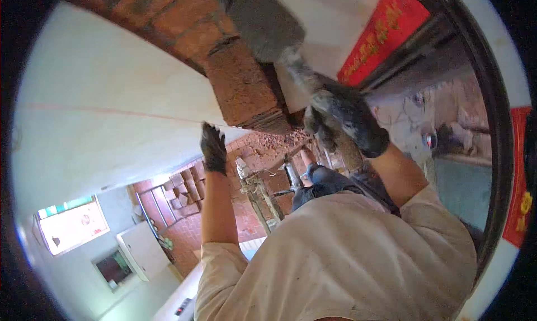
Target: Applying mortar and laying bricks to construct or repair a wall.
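Observation:
My right hand (349,117), in a dark, mortar-smeared glove, is closed around the handle of a trowel (263,24). The trowel's wide grey blade reaches up past the end of the brickwork (246,83), partly overlapping it in this view. To the left, my left hand (213,147) wears a dark glove and is raised with its fingers apart, holding nothing that I can see. A thin reddish line (120,113) crosses the white wall and ends by its fingertips; whether they touch it, I cannot tell.
Brick rubble (274,145) lies below the brickwork. A rough wooden frame (260,195) stands beside my legs, with stacked bricks (184,189) farther left. Dark door framing (475,58) and a red paper banner (386,33) are on the right. A window (75,223) lies at lower left.

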